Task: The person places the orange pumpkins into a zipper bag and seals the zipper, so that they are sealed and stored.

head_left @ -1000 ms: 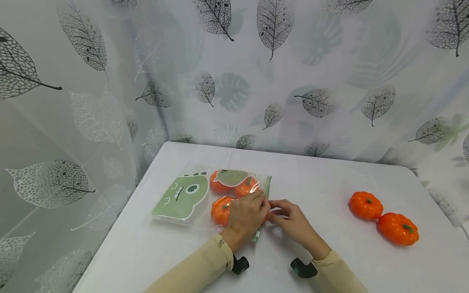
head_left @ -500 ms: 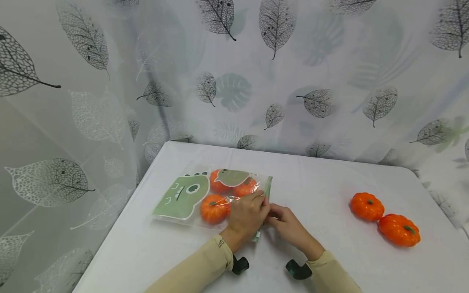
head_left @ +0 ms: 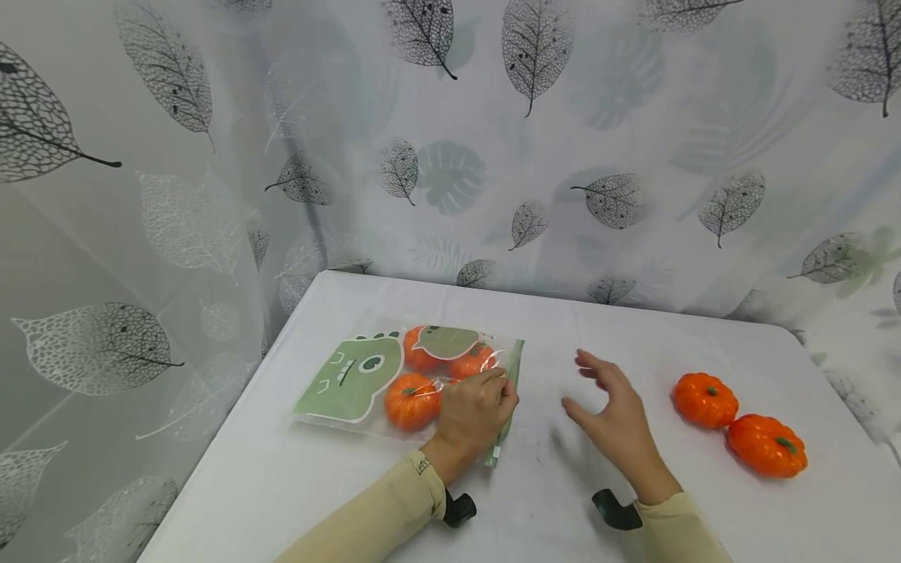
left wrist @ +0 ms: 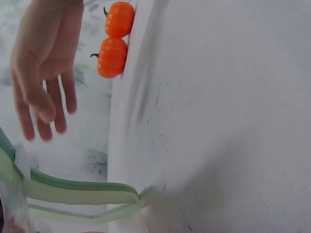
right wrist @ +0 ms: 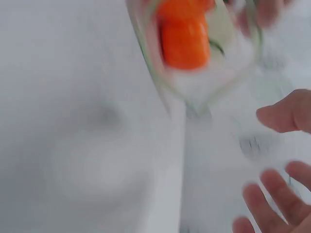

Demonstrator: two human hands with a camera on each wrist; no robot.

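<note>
A clear zip bag [head_left: 345,379] with a green monster print lies on the table, its green-edged mouth to the right. Several small orange toy pumpkins [head_left: 411,401] are inside it. My left hand [head_left: 470,413] grips the bag near its mouth; the fingertips are partly hidden. To the right of the bag, my right hand [head_left: 621,426] hangs above the table, fingers spread and holding nothing. Beyond it two loose orange pumpkins [head_left: 704,399] sit side by side. In the right wrist view the bag's mouth gapes around an orange pumpkin [right wrist: 184,43], blurred.
The white table [head_left: 563,336] reaches back to a hanging curtain [head_left: 493,180] printed with leaves. Dark wrist-worn devices [head_left: 461,510] sit at both cuffs.
The right hand has left the bag's mouth and moved right, its fingers spreading. A pumpkin at the mouth has slid left, deeper into the bag. The left hand keeps its grip.
</note>
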